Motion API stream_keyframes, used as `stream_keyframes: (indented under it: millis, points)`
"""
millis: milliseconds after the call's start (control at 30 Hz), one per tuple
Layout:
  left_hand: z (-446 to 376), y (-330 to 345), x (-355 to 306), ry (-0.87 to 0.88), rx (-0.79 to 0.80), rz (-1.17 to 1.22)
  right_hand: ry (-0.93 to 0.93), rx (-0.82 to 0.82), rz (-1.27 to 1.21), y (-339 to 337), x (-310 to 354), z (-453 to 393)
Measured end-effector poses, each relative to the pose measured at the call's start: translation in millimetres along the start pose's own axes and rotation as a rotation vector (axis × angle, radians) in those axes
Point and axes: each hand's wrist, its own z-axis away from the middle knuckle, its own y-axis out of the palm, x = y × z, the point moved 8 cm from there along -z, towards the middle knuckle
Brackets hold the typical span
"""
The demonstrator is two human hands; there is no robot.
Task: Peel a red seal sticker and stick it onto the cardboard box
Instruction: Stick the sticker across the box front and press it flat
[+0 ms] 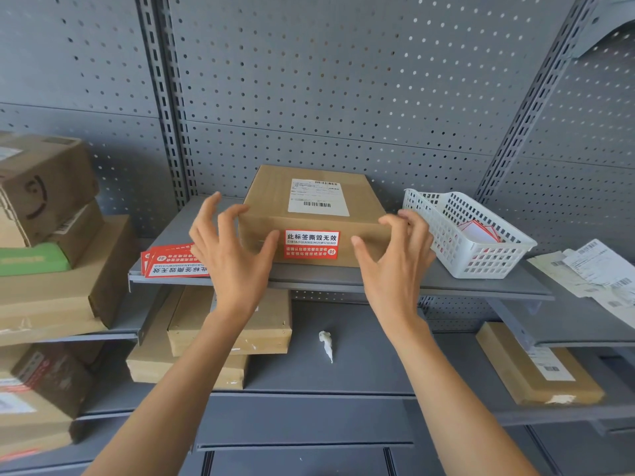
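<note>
A brown cardboard box (275, 197) with a white shipping label lies on the grey shelf (343, 278). A red seal sticker (311, 244) is stuck on its front face. My left hand (230, 250) hovers at the box's front left corner, fingers spread, thumb near the front face. At the front right corner, my right hand (395, 255) is also spread, with its fingertips at the box's right edge. Neither hand holds anything. A stack of red sticker sheets (171, 264) lies left of the box, partly behind my left hand.
A white plastic basket (481, 266) with peeled backing papers stands right of the box. Cardboard parcels (51, 235) are piled at the left and on the lower shelves. Loose paper labels (598, 269) lie at the right. A crumpled white scrap (326, 343) sits below.
</note>
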Motion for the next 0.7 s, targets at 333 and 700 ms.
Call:
stream_keyframes:
  millis: [333,700]
  points:
    - [-4,31,-5,-0.047,0.263,0.063,0.084,0.232,-0.214,41,7,7]
    - [-21,18,-39,0.01,0.222,0.157,0.077,0.14,-0.135,8,22,-21]
